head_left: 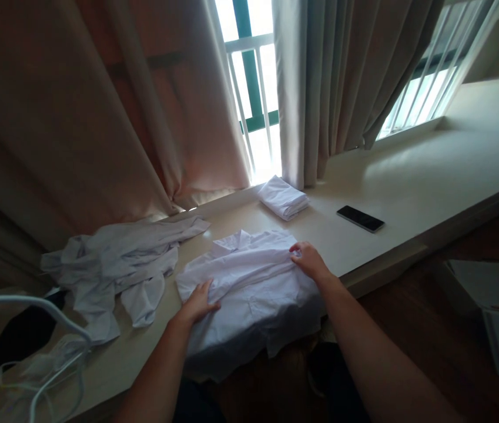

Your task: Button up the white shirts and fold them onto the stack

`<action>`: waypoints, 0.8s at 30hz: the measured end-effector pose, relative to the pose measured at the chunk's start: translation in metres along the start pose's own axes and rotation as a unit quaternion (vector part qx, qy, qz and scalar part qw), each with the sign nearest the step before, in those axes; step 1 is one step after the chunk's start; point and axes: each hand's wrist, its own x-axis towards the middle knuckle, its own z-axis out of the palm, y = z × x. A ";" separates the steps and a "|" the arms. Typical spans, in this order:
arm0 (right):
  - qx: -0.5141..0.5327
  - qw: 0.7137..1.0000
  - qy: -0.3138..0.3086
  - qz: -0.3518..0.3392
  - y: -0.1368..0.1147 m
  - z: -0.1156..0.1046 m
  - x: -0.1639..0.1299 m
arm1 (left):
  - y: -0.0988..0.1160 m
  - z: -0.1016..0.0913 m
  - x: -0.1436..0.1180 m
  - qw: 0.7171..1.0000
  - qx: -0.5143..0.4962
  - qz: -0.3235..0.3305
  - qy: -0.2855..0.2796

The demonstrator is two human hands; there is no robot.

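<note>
A white shirt (249, 282) lies collar-far on the near edge of the pale worktop (408, 182), its lower part hanging off the edge toward the person. A folded ridge of cloth runs across it from near left up to far right, and that line is the shirt's long axis as it now lies. The left hand (198, 302) rests flat, fingers spread, on the near-left end of that ridge, pressing and not gripping. The right hand (308, 260) sits at the far-right end, its fingertips pinched on the fold's edge. So both hands lie on the shirt, one at each end of the same fold, neither nearer than the other.

Left of it a crumpled heap of white garments (117, 267) lies apart; farther off, by the curtain (315, 88), sits a folded white garment (283, 197), and to the right a dark phone (360, 218).
</note>
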 end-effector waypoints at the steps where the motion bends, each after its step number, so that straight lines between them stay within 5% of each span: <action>1: -0.029 0.999 -0.024 -0.007 0.000 0.003 -0.002 | 0.002 0.002 -0.002 1.000 0.012 0.004 -0.019; 9: -0.191 0.979 -0.070 -0.007 0.000 0.014 0.000 | -0.015 -0.001 -0.013 0.997 0.050 0.014 -0.059; 19: -0.259 0.964 -0.064 0.013 0.000 0.017 0.001 | -0.030 -0.016 -0.028 0.992 0.042 0.042 -0.113; 21: -0.265 0.962 -0.062 0.014 -0.002 0.017 0.001 | -0.034 -0.017 -0.026 0.993 0.029 0.043 -0.103; 24: -0.272 0.960 -0.060 0.013 -0.003 0.020 0.001 | -0.046 -0.018 -0.017 1.000 -0.027 -0.007 -0.001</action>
